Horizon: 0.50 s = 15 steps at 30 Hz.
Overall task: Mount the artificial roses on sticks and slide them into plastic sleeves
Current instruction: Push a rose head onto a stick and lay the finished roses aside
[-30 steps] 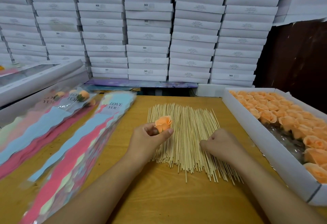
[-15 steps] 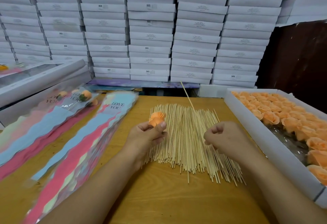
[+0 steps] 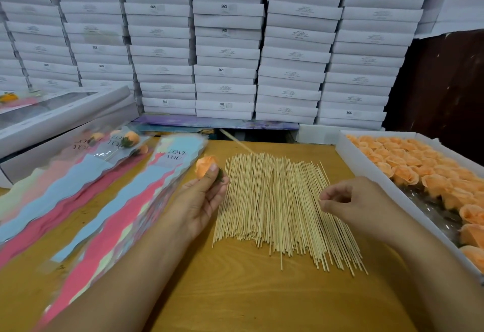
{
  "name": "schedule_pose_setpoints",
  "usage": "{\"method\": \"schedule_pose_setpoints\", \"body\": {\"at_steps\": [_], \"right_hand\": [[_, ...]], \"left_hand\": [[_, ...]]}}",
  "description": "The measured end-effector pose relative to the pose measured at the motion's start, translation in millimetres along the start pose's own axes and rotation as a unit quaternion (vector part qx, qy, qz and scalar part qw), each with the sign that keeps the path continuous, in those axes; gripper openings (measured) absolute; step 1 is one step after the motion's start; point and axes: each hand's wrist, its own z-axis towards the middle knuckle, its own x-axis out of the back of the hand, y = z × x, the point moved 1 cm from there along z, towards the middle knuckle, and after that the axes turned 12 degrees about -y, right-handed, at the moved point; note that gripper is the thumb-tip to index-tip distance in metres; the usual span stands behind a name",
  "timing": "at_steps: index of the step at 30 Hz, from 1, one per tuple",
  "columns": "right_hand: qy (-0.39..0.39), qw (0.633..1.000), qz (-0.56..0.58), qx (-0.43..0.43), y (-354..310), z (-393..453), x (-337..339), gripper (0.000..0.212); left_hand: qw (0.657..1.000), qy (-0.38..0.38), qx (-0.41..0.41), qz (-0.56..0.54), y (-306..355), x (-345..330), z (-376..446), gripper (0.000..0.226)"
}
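Even, soft indoor light falls from above, bright on the stacked white boxes (image 3: 227, 43) at the far side and warm on the wooden table (image 3: 235, 292), with only faint shadows under the forearms. The near left is smeared with motion blur, so the plastic sleeves (image 3: 110, 208) lose their edges, while the pile of sticks (image 3: 275, 208) in the middle stays fairly sharp. Wide-angle distortion bows the box stacks outward toward the left and right edges, and the far right corner sinks into dark.

Two hands (image 3: 201, 200) work at one table (image 3: 235, 292) bearing one tray of roses (image 3: 366, 171) too many to count, one heap of countless sticks (image 3: 275, 208), and two piles of sleeves (image 3: 125, 200).
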Motion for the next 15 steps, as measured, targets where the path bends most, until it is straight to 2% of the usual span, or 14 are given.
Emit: {"method": "schedule_pose_setpoints", "body": {"at_steps": [5, 10, 15], "right_hand": [[-0.023, 0.998, -0.049, -0.017, 2.8, -0.6, 1.0, 0.027], [-0.034, 0.996, -0.072, -0.04, 5.4, -0.4, 3.0, 0.009], [-0.059, 0.992, -0.097, -0.054, 7.0, -0.4, 1.0, 0.008]], "left_hand": [[0.998, 0.023, -0.033, -0.057, 4.1, 1.9, 1.8, 0.033], [0.994, 0.039, -0.057, -0.082, 7.2, 5.4, 4.3, 0.053], [0.993, 0.039, -0.06, -0.096, 7.2, 6.4, 5.1, 0.061]]}}
